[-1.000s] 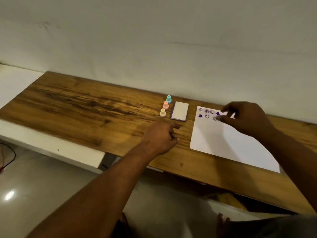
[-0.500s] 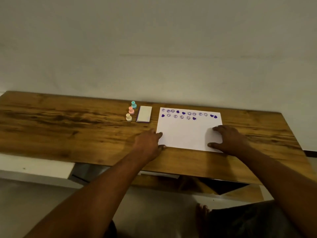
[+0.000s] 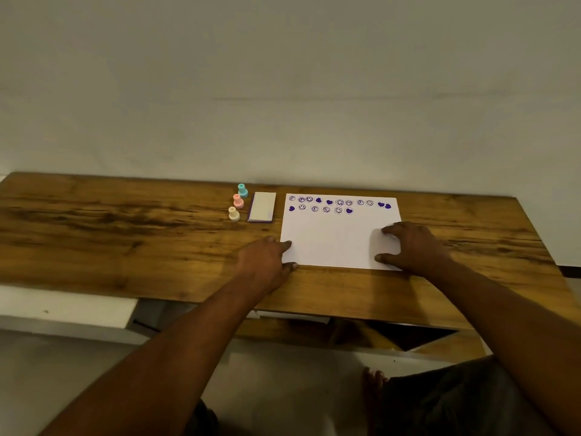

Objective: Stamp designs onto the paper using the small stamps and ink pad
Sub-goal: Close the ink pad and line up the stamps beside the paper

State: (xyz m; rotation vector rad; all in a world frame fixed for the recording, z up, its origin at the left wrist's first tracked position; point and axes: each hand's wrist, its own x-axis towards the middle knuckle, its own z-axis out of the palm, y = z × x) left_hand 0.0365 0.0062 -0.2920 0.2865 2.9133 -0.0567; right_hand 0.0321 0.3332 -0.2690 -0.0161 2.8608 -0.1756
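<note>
A white sheet of paper [image 3: 333, 237] lies on the wooden table [image 3: 125, 234], with two rows of purple smiley and heart prints along its far edge. My left hand [image 3: 267, 262] touches the sheet's near left corner with loosely bent fingers. My right hand [image 3: 412, 247] rests flat on the near right part of the sheet. Left of the paper lies the closed ink pad [image 3: 262, 206]. Beside it stand three small stamps in a row: teal [image 3: 242, 190], pink [image 3: 238, 201] and cream [image 3: 233, 213]. Neither hand holds a stamp.
A pale wall rises right behind the table. A white ledge [image 3: 63, 306] runs under the table's near left edge. My knee and dark clothing [image 3: 440, 404] show below the table front.
My right hand left the stamped rows at the far edge and came down flat on the near right of the paper. My left hand moved right to the sheet's corner. The view swung right.
</note>
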